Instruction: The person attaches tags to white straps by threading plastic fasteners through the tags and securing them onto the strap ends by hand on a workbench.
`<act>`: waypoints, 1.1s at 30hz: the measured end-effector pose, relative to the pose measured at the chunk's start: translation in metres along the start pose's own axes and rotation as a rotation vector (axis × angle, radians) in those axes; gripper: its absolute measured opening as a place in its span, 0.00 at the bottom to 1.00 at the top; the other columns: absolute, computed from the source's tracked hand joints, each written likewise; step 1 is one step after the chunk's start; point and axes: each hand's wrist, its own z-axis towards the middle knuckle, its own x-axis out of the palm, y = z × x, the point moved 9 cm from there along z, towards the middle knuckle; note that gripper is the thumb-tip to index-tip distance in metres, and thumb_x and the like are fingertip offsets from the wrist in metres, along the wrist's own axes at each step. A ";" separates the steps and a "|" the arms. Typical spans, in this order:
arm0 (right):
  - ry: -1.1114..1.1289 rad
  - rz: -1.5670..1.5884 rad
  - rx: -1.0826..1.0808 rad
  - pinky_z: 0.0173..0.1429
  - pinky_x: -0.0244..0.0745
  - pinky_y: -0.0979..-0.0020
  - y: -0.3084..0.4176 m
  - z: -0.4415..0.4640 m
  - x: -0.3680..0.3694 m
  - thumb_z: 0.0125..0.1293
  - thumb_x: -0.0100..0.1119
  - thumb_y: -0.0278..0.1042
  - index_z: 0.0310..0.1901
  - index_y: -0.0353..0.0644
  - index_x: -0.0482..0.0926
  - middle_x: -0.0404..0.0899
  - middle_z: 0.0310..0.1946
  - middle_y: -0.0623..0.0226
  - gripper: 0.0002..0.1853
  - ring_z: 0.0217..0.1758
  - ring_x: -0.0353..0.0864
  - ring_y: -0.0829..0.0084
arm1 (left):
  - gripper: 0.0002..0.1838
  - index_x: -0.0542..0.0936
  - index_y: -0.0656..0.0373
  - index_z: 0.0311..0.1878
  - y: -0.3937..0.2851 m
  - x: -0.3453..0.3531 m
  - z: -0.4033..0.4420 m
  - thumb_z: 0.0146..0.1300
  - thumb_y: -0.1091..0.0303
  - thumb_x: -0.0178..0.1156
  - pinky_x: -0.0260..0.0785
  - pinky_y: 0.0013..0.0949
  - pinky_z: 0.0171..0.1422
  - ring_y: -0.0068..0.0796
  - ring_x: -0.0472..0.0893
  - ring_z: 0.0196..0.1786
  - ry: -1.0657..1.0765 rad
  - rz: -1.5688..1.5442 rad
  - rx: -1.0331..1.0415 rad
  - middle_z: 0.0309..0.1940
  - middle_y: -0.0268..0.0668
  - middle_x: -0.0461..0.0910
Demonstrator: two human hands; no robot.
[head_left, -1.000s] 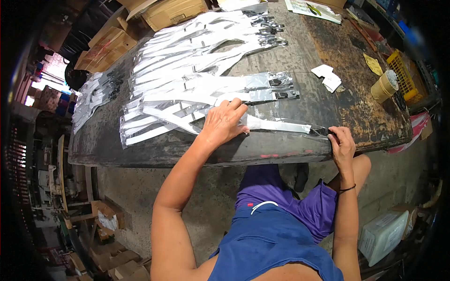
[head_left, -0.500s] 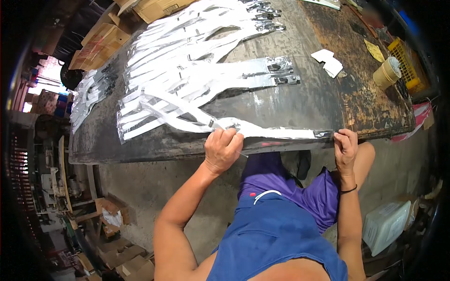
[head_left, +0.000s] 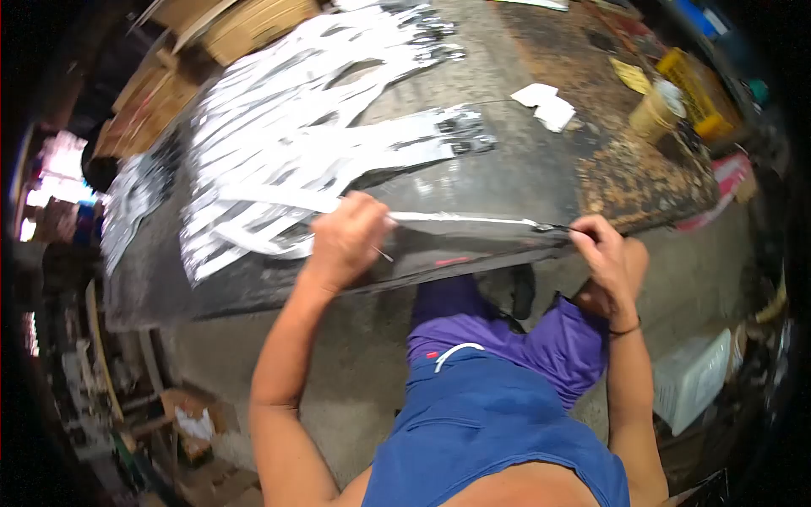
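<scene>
A long white strap [head_left: 465, 218] with a dark end piece is stretched above the front edge of the dark table [head_left: 498, 190]. Closed around its middle stretch is my left hand [head_left: 348, 241], with a short thin pale piece sticking out below the fingers. My right hand [head_left: 601, 249] pinches the dark tip at the other end. Left of my left hand, the strap's tail lies over a wide pile of similar white straps [head_left: 279, 144] in shiny clear plastic, their dark ends facing right.
A smaller bundle of wrapped straps [head_left: 139, 190] sits at the table's left side, near cardboard boxes [head_left: 258, 25]. At the right are white paper pieces [head_left: 547, 107], a tan cup-like container [head_left: 657, 114] and a yellow crate [head_left: 697, 93].
Both hands have lifted the strap and shifted left in view. The strap has turned edge-on, and its tail has swung up across the pile. The camera view has moved too.
</scene>
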 end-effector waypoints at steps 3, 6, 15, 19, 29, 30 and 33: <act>0.015 0.196 -0.004 0.39 0.70 0.78 -0.013 0.014 0.005 0.64 0.60 0.27 0.44 0.39 0.78 0.76 0.32 0.75 0.08 0.34 0.74 0.81 | 0.16 0.81 0.54 0.47 -0.019 -0.012 0.047 0.54 0.71 0.70 0.78 0.37 0.36 0.39 0.84 0.38 -0.177 0.189 0.016 0.43 0.39 0.82; 0.019 0.367 0.081 0.37 0.69 0.78 -0.021 0.020 0.008 0.66 0.60 0.28 0.44 0.39 0.77 0.76 0.32 0.73 0.07 0.33 0.73 0.83 | 0.29 0.80 0.52 0.56 -0.082 0.009 0.078 0.48 0.62 0.75 0.79 0.37 0.43 0.39 0.84 0.44 -0.179 -0.050 0.149 0.51 0.40 0.80; -0.121 0.281 -0.016 0.37 0.70 0.78 -0.005 0.020 -0.006 0.66 0.55 0.26 0.45 0.38 0.78 0.77 0.33 0.74 0.08 0.34 0.74 0.83 | 0.19 0.80 0.55 0.34 -0.169 0.126 0.120 0.44 0.54 0.73 0.74 0.40 0.41 0.36 0.77 0.42 0.060 -0.136 0.418 0.34 0.33 0.76; -0.176 0.361 -0.004 0.35 0.69 0.79 -0.007 0.019 -0.020 0.67 0.54 0.25 0.44 0.39 0.77 0.75 0.30 0.76 0.06 0.31 0.72 0.85 | 0.14 0.79 0.55 0.33 -0.142 0.123 0.114 0.47 0.59 0.70 0.74 0.40 0.43 0.37 0.77 0.42 0.111 -0.005 0.379 0.34 0.35 0.76; -0.271 0.532 0.058 0.39 0.76 0.75 -0.023 0.019 -0.027 0.70 0.55 0.29 0.47 0.42 0.75 0.75 0.34 0.74 0.06 0.34 0.75 0.81 | 0.16 0.78 0.56 0.34 -0.101 0.119 0.089 0.46 0.60 0.72 0.74 0.42 0.43 0.40 0.78 0.42 0.149 0.028 0.290 0.34 0.36 0.76; -0.266 0.535 0.056 0.39 0.76 0.75 -0.020 0.019 -0.020 0.70 0.55 0.29 0.47 0.42 0.75 0.75 0.34 0.74 0.06 0.34 0.75 0.81 | 0.16 0.78 0.56 0.34 -0.100 0.121 0.088 0.46 0.60 0.72 0.74 0.42 0.43 0.40 0.78 0.42 0.138 -0.007 0.278 0.34 0.36 0.76; -0.326 0.967 0.129 0.46 0.80 0.67 -0.026 0.012 0.003 0.72 0.57 0.37 0.54 0.43 0.71 0.74 0.38 0.72 0.13 0.39 0.78 0.75 | 0.17 0.77 0.56 0.35 -0.098 0.125 0.085 0.46 0.60 0.73 0.74 0.43 0.42 0.40 0.78 0.42 0.105 -0.060 0.258 0.34 0.35 0.76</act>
